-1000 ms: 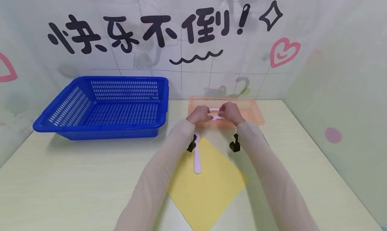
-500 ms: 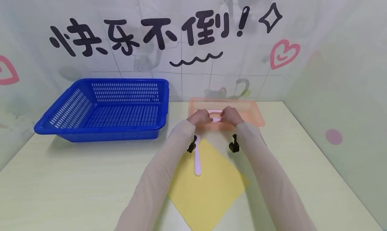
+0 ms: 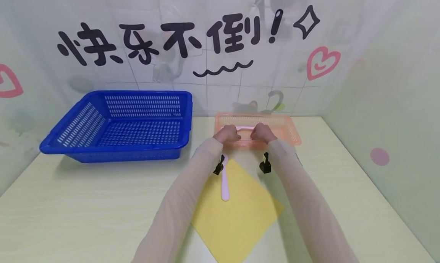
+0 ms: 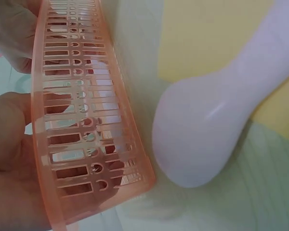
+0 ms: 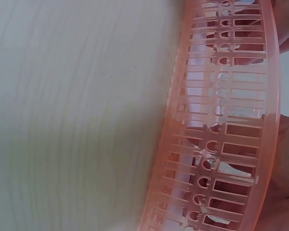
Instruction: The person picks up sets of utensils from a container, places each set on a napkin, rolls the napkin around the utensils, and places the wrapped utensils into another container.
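Observation:
My left hand (image 3: 227, 134) and right hand (image 3: 262, 133) reach over the near wall of a small orange basket (image 3: 290, 131). Their fingers are curled, and between them they hold a pale pink piece (image 3: 245, 128), each hand at one end. In the left wrist view the left hand's fingers (image 4: 9, 163) show through the slotted basket wall (image 4: 82, 120). The right wrist view shows the right hand's fingers (image 5: 284, 163) behind the same wall (image 5: 226, 120). A pink spoon (image 3: 224, 182) lies on a yellow sheet (image 3: 240, 217) under my left forearm, its bowl (image 4: 202, 139) close to the basket.
A large blue basket (image 3: 120, 125) stands at the back left of the pale table (image 3: 86, 209). A wall with black lettering and hearts closes the back, and a plain wall runs along the right side.
Both hands have sunk slightly toward the orange basket's near wall, keeping the pale pink piece between them. The spoon on the yellow sheet has not moved.

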`<control>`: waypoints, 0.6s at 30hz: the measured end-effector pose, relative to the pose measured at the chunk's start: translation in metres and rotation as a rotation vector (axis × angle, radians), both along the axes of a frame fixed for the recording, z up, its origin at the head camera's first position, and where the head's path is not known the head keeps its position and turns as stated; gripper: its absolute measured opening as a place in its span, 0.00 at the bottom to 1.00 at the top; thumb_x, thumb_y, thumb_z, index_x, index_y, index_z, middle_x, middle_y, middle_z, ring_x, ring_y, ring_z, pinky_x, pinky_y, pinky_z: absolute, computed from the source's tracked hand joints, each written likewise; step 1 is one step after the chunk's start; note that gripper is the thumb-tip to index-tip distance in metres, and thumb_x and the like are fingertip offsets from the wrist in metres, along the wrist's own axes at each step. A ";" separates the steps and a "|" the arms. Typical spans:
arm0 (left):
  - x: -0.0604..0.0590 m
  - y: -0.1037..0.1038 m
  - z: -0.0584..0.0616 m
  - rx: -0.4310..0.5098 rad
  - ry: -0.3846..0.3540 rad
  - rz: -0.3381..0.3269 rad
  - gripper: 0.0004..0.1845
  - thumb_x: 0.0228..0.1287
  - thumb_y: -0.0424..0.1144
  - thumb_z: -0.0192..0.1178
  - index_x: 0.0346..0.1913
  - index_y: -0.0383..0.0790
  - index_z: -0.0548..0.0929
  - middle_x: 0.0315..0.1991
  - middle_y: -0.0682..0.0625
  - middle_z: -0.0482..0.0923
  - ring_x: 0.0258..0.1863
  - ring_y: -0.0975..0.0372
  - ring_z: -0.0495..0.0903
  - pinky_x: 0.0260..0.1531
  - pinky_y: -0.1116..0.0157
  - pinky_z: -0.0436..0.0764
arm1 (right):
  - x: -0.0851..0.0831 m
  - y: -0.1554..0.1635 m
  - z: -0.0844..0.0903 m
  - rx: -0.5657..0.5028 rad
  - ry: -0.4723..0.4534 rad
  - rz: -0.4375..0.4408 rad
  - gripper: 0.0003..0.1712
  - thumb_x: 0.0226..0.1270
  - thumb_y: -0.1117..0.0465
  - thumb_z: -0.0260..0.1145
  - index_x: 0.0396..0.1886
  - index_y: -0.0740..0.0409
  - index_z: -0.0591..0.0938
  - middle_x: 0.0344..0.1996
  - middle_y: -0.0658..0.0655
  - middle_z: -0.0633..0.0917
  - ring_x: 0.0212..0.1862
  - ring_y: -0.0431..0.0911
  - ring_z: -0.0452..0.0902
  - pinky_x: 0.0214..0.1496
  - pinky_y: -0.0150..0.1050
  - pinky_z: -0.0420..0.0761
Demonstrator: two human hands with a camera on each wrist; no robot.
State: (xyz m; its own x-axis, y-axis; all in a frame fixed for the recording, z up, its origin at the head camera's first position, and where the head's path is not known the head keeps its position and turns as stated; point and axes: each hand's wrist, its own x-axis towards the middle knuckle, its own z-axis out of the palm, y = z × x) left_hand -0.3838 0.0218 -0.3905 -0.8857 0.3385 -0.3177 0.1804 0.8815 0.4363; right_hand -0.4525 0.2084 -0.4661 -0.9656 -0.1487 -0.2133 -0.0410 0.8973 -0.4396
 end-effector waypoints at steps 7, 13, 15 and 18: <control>0.002 0.003 0.005 -0.048 -0.024 0.039 0.12 0.62 0.43 0.49 0.31 0.36 0.74 0.24 0.47 0.66 0.21 0.59 0.66 0.21 0.65 0.66 | 0.044 -0.020 0.046 0.003 -0.043 -0.016 0.08 0.56 0.64 0.60 0.31 0.62 0.83 0.30 0.57 0.82 0.31 0.48 0.73 0.34 0.39 0.76; -0.056 0.008 -0.059 -0.043 -0.028 0.029 0.15 0.62 0.47 0.50 0.36 0.37 0.75 0.24 0.48 0.64 0.21 0.58 0.66 0.23 0.64 0.67 | 0.075 -0.033 0.079 0.008 -0.079 -0.006 0.08 0.55 0.65 0.61 0.33 0.62 0.83 0.35 0.58 0.83 0.35 0.48 0.75 0.39 0.40 0.76; -0.046 0.006 -0.046 -0.040 -0.048 0.021 0.16 0.62 0.47 0.52 0.36 0.35 0.75 0.25 0.48 0.63 0.22 0.59 0.65 0.25 0.64 0.67 | 0.064 -0.028 0.067 0.002 -0.092 0.019 0.08 0.56 0.63 0.63 0.35 0.61 0.84 0.37 0.58 0.83 0.38 0.49 0.75 0.42 0.41 0.76; -0.031 0.002 -0.031 -0.004 -0.042 0.002 0.15 0.60 0.45 0.53 0.32 0.32 0.74 0.22 0.47 0.61 0.19 0.60 0.63 0.21 0.65 0.65 | 0.036 -0.013 0.037 -0.019 -0.070 0.090 0.07 0.56 0.62 0.63 0.32 0.59 0.84 0.34 0.57 0.83 0.36 0.48 0.76 0.38 0.39 0.76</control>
